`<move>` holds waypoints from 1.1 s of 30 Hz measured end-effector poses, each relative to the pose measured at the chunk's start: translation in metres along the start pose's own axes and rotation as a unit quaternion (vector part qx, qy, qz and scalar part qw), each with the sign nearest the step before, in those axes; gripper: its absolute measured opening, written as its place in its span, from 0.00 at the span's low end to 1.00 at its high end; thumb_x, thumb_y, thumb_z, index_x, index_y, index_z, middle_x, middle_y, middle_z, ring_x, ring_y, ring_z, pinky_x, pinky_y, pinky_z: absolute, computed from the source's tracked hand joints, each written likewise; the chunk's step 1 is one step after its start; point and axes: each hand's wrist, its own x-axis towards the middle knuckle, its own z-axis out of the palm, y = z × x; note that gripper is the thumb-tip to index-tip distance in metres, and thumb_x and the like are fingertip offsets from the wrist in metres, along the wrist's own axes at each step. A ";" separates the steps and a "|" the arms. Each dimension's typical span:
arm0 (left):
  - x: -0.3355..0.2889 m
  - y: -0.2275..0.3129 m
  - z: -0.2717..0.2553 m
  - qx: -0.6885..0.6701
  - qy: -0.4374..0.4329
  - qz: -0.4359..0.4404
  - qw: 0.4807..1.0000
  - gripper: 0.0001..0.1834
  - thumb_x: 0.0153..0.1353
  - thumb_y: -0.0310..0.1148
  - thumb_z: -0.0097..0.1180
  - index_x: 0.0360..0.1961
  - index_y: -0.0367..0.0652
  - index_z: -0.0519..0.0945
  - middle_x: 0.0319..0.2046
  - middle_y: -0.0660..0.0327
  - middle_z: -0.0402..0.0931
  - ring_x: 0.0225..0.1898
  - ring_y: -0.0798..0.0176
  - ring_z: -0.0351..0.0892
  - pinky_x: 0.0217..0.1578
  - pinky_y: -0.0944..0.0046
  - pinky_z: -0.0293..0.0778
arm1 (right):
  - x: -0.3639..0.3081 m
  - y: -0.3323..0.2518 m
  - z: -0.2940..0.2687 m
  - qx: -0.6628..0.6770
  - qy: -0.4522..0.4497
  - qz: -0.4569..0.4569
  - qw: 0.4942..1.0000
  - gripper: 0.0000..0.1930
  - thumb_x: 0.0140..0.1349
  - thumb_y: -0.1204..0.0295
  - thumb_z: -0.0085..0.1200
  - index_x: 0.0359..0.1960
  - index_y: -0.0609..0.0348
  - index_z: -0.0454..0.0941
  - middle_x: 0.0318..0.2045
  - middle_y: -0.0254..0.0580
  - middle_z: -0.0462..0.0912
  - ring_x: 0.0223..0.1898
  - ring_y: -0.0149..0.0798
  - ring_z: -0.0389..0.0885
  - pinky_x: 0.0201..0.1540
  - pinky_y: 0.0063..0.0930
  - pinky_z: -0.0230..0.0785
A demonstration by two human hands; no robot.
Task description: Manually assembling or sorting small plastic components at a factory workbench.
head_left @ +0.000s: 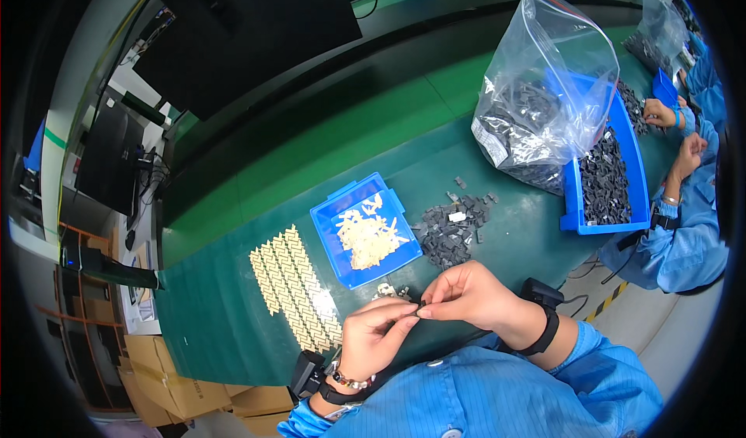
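Observation:
My left hand (374, 334) and my right hand (472, 296) meet in front of me, thumbs and fingertips pinched together. Between them is a small dark piece (420, 307), mostly covered by the fingers; its exact kind cannot be made out. Just beyond my hands lie a few small cream and dark pieces (386, 290). Farther off stands a shallow blue tray (329, 248) with a heap of cream-coloured pieces (365, 240). Right of it a loose pile of small dark grey parts (451, 232) spreads over the table. To the left, cream pieces (291, 282) lie in neat slanted rows.
A clear zip bag (536, 119) full of dark parts leans on a long blue bin (639, 197) of similar parts. At the right, a co-worker's hands (676, 139) are over the green table (210, 321). Cardboard boxes (167, 376) stand lower left, and a monitor (109, 158) behind them.

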 end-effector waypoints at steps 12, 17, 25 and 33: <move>-0.002 -0.010 0.004 -0.436 -0.044 -0.133 0.889 0.22 0.61 0.13 0.55 0.55 0.37 0.66 0.41 0.53 0.81 0.44 0.64 0.82 0.47 0.66 0.77 | -0.009 -0.007 0.003 -0.369 -0.024 -0.416 0.831 0.12 0.52 0.75 0.69 0.38 0.62 0.83 0.32 0.40 0.81 0.32 0.35 0.81 0.36 0.26 0.74; 0.001 -0.005 0.005 -0.388 -0.088 -0.154 0.905 0.28 0.60 0.12 0.55 0.56 0.43 0.59 0.41 0.51 0.81 0.45 0.63 0.82 0.48 0.66 0.76 | -0.020 -0.009 -0.002 -0.464 -0.046 -0.374 0.802 0.14 0.51 0.72 0.68 0.41 0.55 0.83 0.36 0.37 0.77 0.37 0.43 0.77 0.39 0.34 0.72; 0.003 -0.022 0.023 -0.458 -0.189 -0.246 0.833 0.28 0.62 0.15 0.55 0.59 0.41 0.60 0.37 0.50 0.83 0.41 0.63 0.84 0.42 0.66 0.79 | -0.040 -0.016 -0.010 -0.518 -0.030 -0.408 0.751 0.10 0.49 0.73 0.64 0.33 0.58 0.78 0.32 0.38 0.76 0.36 0.45 0.78 0.37 0.36 0.72; -0.005 -0.010 0.005 -0.263 -0.113 -0.205 0.936 0.19 0.63 0.17 0.56 0.54 0.35 0.69 0.35 0.53 0.83 0.38 0.65 0.83 0.39 0.68 0.79 | -0.080 -0.086 -0.095 -0.643 0.390 -0.372 0.544 0.05 0.53 0.84 0.54 0.31 0.63 0.77 0.28 0.48 0.79 0.32 0.50 0.78 0.36 0.38 0.71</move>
